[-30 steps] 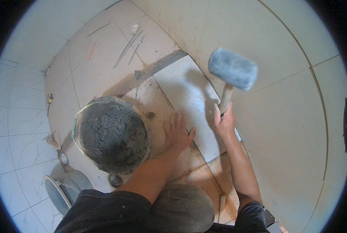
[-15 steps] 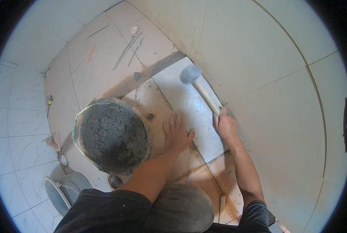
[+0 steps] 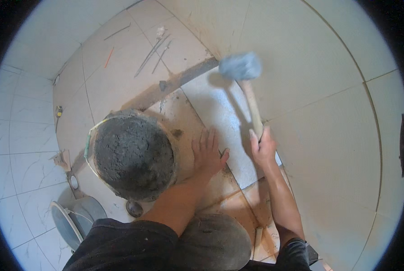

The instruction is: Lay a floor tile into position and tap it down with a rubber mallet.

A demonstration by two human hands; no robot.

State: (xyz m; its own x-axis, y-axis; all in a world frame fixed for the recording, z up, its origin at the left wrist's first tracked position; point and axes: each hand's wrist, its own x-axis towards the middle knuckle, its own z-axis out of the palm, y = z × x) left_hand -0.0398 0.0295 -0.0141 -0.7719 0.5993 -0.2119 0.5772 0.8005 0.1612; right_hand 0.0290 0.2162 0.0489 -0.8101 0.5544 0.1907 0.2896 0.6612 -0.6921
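My right hand (image 3: 264, 147) is closed round the wooden handle of a mallet (image 3: 240, 65), whose blurred grey head is raised over the far end of a white floor tile (image 3: 217, 119), near the right wall. My left hand (image 3: 208, 154) lies flat, fingers spread, on a mortar-stained beige tile (image 3: 170, 108) along the white tile's left edge. Close left of that hand stands a bucket (image 3: 132, 151) heaped with grey mortar, its wire handle on the rim.
Thin rods (image 3: 150, 56) and an orange stick (image 3: 109, 57) lie on the far floor. A tape measure (image 3: 59, 111) sits by the left wall. At lower left are a tilted grey pail (image 3: 82, 217), a round dark object (image 3: 134, 208) and a trowel (image 3: 62, 160). A tiled wall (image 3: 324, 144) bounds the right.
The mallet swung down and left toward the white tile half a second ago and is now lifted again, left of where it was a second ago. My left hand stayed nearly in place.
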